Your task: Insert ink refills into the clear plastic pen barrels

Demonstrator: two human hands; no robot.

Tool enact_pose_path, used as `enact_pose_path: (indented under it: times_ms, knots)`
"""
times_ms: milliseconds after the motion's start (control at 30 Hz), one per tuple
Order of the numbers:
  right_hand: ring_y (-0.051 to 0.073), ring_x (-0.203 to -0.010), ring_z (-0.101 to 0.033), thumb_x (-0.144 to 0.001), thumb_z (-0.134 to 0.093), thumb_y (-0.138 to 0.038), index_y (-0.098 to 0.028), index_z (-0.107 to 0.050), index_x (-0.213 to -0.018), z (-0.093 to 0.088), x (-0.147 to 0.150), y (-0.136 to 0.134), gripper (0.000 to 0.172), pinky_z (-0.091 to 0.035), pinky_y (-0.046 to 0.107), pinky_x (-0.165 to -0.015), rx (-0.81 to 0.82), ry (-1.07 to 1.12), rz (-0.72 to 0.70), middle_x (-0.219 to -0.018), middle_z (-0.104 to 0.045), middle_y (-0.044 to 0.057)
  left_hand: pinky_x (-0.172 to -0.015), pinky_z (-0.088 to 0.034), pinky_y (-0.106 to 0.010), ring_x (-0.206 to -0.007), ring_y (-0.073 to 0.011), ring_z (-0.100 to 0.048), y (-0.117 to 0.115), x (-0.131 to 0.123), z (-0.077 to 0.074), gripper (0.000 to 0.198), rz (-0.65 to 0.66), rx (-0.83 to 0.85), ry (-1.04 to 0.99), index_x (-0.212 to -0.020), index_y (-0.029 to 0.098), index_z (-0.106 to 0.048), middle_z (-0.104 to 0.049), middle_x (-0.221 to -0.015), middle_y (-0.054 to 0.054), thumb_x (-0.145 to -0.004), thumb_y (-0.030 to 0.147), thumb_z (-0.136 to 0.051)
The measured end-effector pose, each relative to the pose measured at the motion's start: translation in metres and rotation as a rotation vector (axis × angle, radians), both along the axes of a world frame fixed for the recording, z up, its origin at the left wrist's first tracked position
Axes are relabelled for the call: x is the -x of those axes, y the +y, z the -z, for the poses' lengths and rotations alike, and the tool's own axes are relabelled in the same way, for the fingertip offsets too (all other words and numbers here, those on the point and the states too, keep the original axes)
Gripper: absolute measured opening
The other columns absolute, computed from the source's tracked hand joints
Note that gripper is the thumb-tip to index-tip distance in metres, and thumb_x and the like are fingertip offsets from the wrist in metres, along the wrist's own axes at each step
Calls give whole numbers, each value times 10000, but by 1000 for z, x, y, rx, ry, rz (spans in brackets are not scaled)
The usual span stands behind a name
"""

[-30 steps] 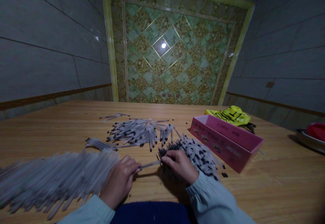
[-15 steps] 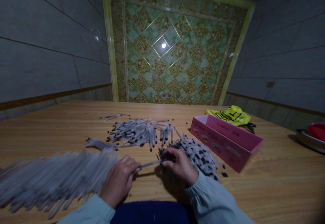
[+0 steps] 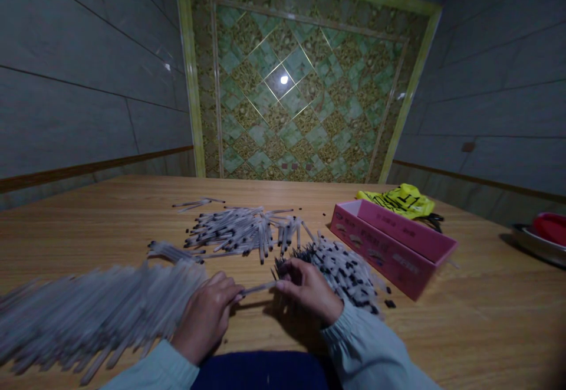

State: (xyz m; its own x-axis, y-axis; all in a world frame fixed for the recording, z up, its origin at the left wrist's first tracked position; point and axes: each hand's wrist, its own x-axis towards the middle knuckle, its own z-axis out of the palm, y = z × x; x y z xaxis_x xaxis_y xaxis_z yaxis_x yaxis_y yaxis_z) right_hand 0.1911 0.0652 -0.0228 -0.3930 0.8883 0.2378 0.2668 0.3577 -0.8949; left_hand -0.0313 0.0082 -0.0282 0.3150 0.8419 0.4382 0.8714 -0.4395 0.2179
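A thin translucent tube (image 3: 260, 288) spans between my two hands, low over the table. My left hand (image 3: 209, 310) pinches its left end; my right hand (image 3: 307, 289) is closed at its right end. Under and behind my right hand is a cluster of small dark pointed pieces (image 3: 304, 253). A pile of clear tubes with black ends (image 3: 347, 272) lies just to the right of it. To the left of my left hand spreads a big heap of long clear tubes (image 3: 101, 301). More black-tipped tubes (image 3: 230, 230) lie beyond my hands.
An open pink box (image 3: 393, 254) stands on the wooden table (image 3: 486, 295) at the right, with a yellow bag (image 3: 404, 200) behind it. A metal dish with something red (image 3: 542, 242) sits at the far right edge. Small black bits lie near the box.
My right hand has shifted very slightly to the left along the tube. My left hand stays nearly still, and the piles look the same.
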Motion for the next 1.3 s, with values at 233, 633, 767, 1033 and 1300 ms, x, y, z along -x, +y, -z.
enact_pose_path:
  times_ms: [233, 633, 767, 1033, 1300]
  knots:
    - [99, -471, -517, -657, -605, -181, -160, -567, -660, 1, 1, -2, 44, -401, 204, -461, 120, 109, -29, -559, -549, -36, -654, -374, -306, -775, -198, -518, 1, 0, 3, 245, 25, 6, -12, -830, 210, -649, -613, -730, -49, -802, 90, -438]
    - [152, -677, -597, -659, -658, -128, -166, -689, -678, -18, -14, 3, 52, -443, 247, -632, -248, -74, -126, -671, -651, 22, -654, -382, -275, -732, -168, -541, 1, -4, -1, 302, 110, 267, -183, -675, 192, -617, -614, -677, -28, -853, 213, -374]
    - [144, -645, -577, -637, -699, -206, -154, -682, -755, -16, -14, 5, 131, -433, 231, -587, -118, -68, -129, -675, -644, 11, -658, -377, -275, -730, -167, -541, 1, -4, 1, 296, 93, 268, -146, -669, 192, -617, -618, -676, -27, -848, 217, -382]
    - [79, -484, -373, -786, -532, -352, -137, -559, -527, -3, -15, 8, 338, -232, 187, -438, -151, -342, -10, -460, -414, -45, -655, -363, -281, -751, -179, -532, -1, -7, -3, 262, 34, 136, -17, -678, 196, -587, -614, -703, -36, -847, 171, -389]
    - [101, -467, -486, -752, -550, -266, -147, -592, -588, -2, -10, 4, 208, -313, 185, -437, 30, -147, -29, -496, -553, -13, -661, -372, -273, -756, -177, -533, 0, -5, -3, 272, 55, 197, -91, -673, 194, -588, -609, -707, -36, -853, 199, -385]
